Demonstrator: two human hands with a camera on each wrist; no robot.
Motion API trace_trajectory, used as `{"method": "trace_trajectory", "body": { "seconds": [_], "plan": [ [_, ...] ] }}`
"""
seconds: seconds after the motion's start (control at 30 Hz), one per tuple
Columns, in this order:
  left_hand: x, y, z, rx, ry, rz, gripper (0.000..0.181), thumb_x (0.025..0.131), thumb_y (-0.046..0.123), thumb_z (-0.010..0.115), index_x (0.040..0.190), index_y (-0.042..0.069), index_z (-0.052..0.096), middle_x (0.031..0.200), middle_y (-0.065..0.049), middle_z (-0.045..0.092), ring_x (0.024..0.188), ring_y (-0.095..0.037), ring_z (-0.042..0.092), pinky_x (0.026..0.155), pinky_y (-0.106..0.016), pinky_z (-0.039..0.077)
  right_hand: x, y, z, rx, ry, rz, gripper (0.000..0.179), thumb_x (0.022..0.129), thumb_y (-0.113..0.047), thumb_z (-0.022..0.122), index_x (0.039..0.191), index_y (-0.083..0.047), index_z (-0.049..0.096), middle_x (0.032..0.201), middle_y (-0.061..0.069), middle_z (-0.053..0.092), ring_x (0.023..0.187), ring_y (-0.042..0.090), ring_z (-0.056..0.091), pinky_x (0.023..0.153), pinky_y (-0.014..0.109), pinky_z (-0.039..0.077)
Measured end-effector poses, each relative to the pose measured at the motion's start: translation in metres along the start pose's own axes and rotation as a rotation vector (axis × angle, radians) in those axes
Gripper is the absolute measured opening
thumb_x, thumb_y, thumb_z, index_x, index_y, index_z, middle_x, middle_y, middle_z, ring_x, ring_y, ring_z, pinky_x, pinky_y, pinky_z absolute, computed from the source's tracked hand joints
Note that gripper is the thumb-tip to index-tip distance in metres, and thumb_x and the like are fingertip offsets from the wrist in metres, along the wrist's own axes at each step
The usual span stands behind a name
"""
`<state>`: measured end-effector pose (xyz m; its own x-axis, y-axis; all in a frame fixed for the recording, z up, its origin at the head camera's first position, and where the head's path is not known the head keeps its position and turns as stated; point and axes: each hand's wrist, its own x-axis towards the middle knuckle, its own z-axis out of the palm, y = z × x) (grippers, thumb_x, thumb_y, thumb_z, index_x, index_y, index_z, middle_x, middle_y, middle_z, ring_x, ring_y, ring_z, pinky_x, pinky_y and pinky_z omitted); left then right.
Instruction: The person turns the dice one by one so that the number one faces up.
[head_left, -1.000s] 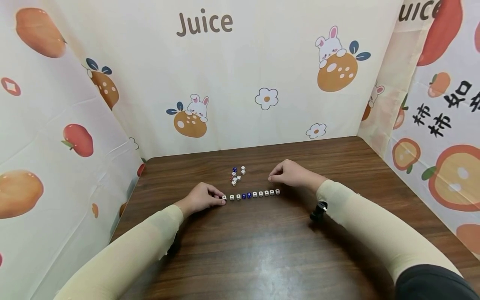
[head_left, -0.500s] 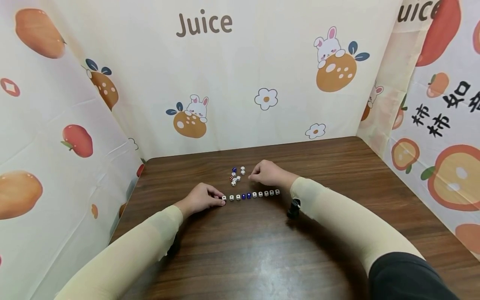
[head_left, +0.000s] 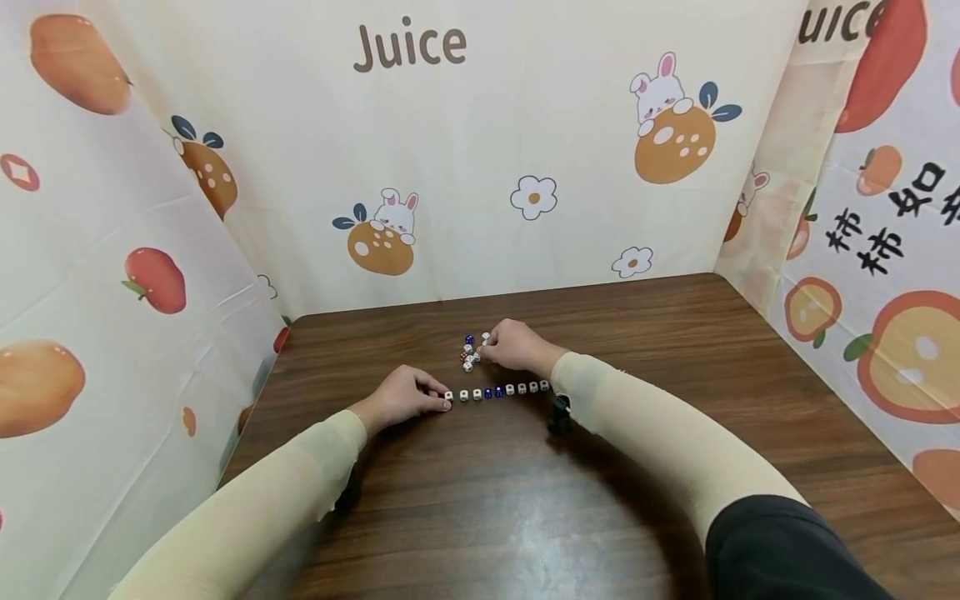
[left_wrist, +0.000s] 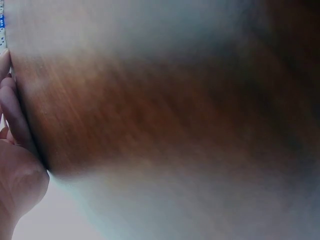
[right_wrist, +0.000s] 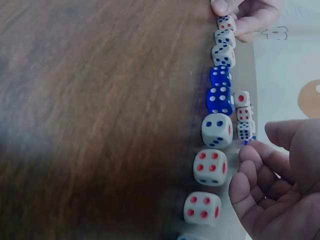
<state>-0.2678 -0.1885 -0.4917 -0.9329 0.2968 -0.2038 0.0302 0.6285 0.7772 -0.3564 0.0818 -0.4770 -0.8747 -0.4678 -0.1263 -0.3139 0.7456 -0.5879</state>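
My left hand [head_left: 399,395] rests at the left end of a row of dice, thumb and finger pinching the white end die [right_wrist: 226,23]. From there the row runs right, mostly white dice [right_wrist: 210,167] with two blue dice [right_wrist: 220,100] among them. Behind the row, my right hand [head_left: 514,345] is at a loose cluster of dice [head_left: 468,367], its fingertips overlapping the cluster's right side. In the right wrist view its thumb and forefinger stand apart beside the loose dice, with nothing visible between them. The right sleeve hides the row's right end in the head view.
The dark wooden table [head_left: 450,500] stretches in front of and beside the dice. A printed cloth [head_left: 465,167] hangs behind it and at both sides. Among the loose dice are a blue die [head_left: 469,339] and a red die [head_left: 463,357].
My right hand has moved left from behind the row's right end to the loose dice. The left hand stays on the end die.
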Motion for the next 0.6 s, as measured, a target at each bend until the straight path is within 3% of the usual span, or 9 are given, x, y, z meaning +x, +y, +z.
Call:
{"method": "trace_trajectory", "body": {
  "seconds": [0.03, 0.23, 0.3, 0.37, 0.5, 0.6],
  "plan": [
    [0.000, 0.000, 0.000, 0.001, 0.000, 0.000, 0.021, 0.092, 0.021, 0.098, 0.108, 0.010, 0.091, 0.084, 0.007, 0.073, 0.071, -0.007, 0.062, 0.064, -0.024, 0.055, 0.008, 0.009, 0.006, -0.002, 0.014, -0.017, 0.048, 0.112, -0.037, 0.071, 0.068, -0.017, 0.078, 0.059, -0.009, 0.061, 0.059, 0.009, 0.050, 0.063, 0.027, 0.044],
    [0.001, 0.000, -0.001, 0.006, 0.001, -0.007, 0.021, 0.092, 0.021, 0.098, 0.108, 0.010, 0.091, 0.083, 0.007, 0.073, 0.071, -0.007, 0.062, 0.064, -0.024, 0.055, 0.012, 0.006, 0.008, -0.005, 0.013, 0.012, 0.064, 0.112, -0.037, 0.072, 0.053, -0.019, 0.056, 0.051, -0.009, 0.046, 0.051, 0.007, 0.040, 0.057, 0.025, 0.038],
    [0.001, 0.000, -0.001, 0.006, -0.002, -0.010, 0.021, 0.092, 0.022, 0.098, 0.109, 0.010, 0.091, 0.083, 0.007, 0.073, 0.071, -0.007, 0.062, 0.064, -0.024, 0.055, 0.007, -0.004, 0.004, 0.001, 0.001, 0.041, 0.064, 0.112, -0.033, 0.072, 0.052, -0.018, 0.054, 0.050, -0.008, 0.046, 0.050, 0.008, 0.041, 0.056, 0.025, 0.038],
    [0.000, 0.001, -0.001, 0.003, -0.003, -0.014, 0.021, 0.092, 0.021, 0.098, 0.109, 0.010, 0.091, 0.083, 0.007, 0.073, 0.071, -0.007, 0.062, 0.064, -0.024, 0.055, 0.017, 0.010, 0.012, -0.001, 0.027, 0.012, 0.065, 0.111, -0.038, 0.074, 0.053, -0.021, 0.052, 0.050, -0.009, 0.043, 0.049, 0.007, 0.039, 0.055, 0.025, 0.036],
    [0.000, 0.001, -0.001, 0.000, -0.003, -0.022, 0.021, 0.092, 0.021, 0.098, 0.109, 0.010, 0.091, 0.083, 0.007, 0.073, 0.070, -0.007, 0.062, 0.064, -0.024, 0.055, 0.015, 0.012, 0.012, 0.002, 0.039, -0.002, 0.053, 0.109, -0.037, 0.078, 0.060, -0.019, 0.066, 0.058, -0.008, 0.056, 0.057, 0.009, 0.049, 0.061, 0.027, 0.044],
    [0.000, 0.001, -0.001, 0.001, -0.001, -0.022, 0.022, 0.092, 0.021, 0.098, 0.109, 0.010, 0.091, 0.083, 0.007, 0.073, 0.070, -0.007, 0.062, 0.063, -0.023, 0.054, 0.003, 0.000, 0.005, -0.002, 0.022, 0.012, 0.032, 0.109, -0.031, 0.080, 0.081, -0.017, 0.084, 0.079, -0.005, 0.076, 0.075, 0.012, 0.064, 0.077, 0.030, 0.056]
  ]
}}
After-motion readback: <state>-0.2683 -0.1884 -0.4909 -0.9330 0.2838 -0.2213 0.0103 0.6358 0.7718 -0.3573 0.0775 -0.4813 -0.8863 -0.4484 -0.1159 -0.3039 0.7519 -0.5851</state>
